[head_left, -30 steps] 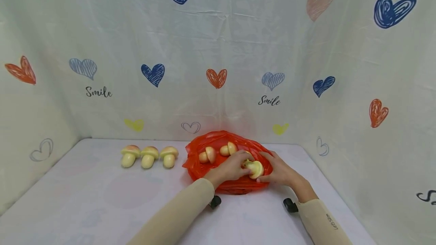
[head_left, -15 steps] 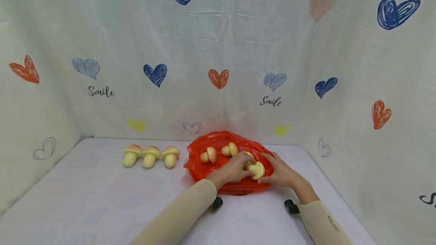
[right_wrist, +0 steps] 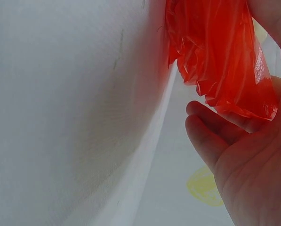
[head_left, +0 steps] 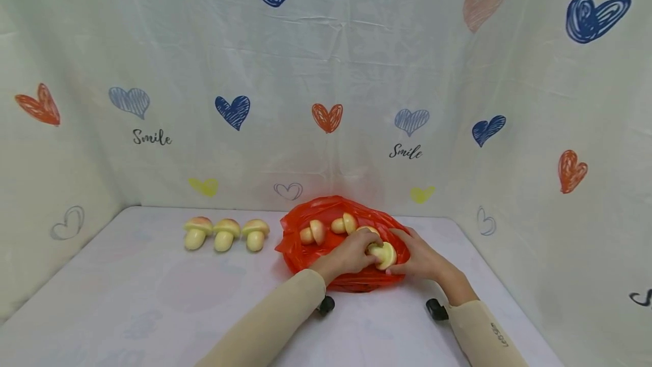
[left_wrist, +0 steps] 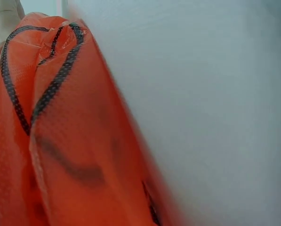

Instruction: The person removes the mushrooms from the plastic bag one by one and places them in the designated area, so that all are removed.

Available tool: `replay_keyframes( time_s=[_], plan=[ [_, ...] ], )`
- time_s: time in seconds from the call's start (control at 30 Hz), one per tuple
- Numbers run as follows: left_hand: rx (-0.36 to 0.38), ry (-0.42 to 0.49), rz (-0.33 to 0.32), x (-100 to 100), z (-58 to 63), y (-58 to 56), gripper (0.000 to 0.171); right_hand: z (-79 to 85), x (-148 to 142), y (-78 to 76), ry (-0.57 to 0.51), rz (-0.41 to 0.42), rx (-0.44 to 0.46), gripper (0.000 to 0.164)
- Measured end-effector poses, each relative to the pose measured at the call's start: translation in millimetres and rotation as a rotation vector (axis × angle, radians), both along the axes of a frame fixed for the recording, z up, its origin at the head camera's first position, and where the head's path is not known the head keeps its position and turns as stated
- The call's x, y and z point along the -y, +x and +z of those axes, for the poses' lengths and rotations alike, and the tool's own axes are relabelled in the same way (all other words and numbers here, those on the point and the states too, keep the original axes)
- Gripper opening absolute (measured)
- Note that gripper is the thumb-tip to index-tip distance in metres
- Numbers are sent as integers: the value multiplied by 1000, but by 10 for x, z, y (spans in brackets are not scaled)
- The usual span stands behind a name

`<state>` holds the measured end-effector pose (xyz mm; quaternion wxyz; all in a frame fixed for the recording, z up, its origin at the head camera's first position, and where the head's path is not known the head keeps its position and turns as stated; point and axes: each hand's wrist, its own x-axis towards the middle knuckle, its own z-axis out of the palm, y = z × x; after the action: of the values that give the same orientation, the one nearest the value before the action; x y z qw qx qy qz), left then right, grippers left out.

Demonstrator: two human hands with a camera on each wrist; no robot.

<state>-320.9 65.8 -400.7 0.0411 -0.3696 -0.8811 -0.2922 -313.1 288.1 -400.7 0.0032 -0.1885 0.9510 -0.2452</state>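
Observation:
A red plastic bag (head_left: 351, 284) lies on its side in the head view, its mouth facing me. My left hand (head_left: 348, 255) reaches into the mouth and pinches the stem of a toy mushroom (head_left: 387, 255) whose pale underside shows. At the bag's right rim, my right hand (head_left: 425, 256) holds the plastic (right_wrist: 220, 52) between thumb and fingers, its thumb right beside that mushroom's cap. Two more mushrooms, one left (head_left: 317, 233) and one behind (head_left: 348, 223), rest in the bag, and another is partly hidden behind my left hand. The left wrist view shows the bag's outside, no fingers.
To the left, three mushrooms, the first (head_left: 194, 239), the second (head_left: 223, 241) and the third (head_left: 254, 241), stand in a row on the white tabletop (head_left: 127, 299). A curtain (head_left: 285, 152) printed with hearts hangs behind the table. Small black devices (head_left: 436, 309) sit below the wrists.
The head view has shifted slightly. Both hands keep their places at the bag, and the mushroom in my left hand has hardly moved.

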Motion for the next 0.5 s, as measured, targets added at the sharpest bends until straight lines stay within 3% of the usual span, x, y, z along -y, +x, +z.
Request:
replay_keyframes(
  time_s=[0.33,0.5],
  plan=[
    [-17,8,4,170,-63,-6,23,-11,12,7,15,-23,20,99],
    [10,8,10,234,-59,7,22,-12,14,18,13,-22,12,100]
  ],
)
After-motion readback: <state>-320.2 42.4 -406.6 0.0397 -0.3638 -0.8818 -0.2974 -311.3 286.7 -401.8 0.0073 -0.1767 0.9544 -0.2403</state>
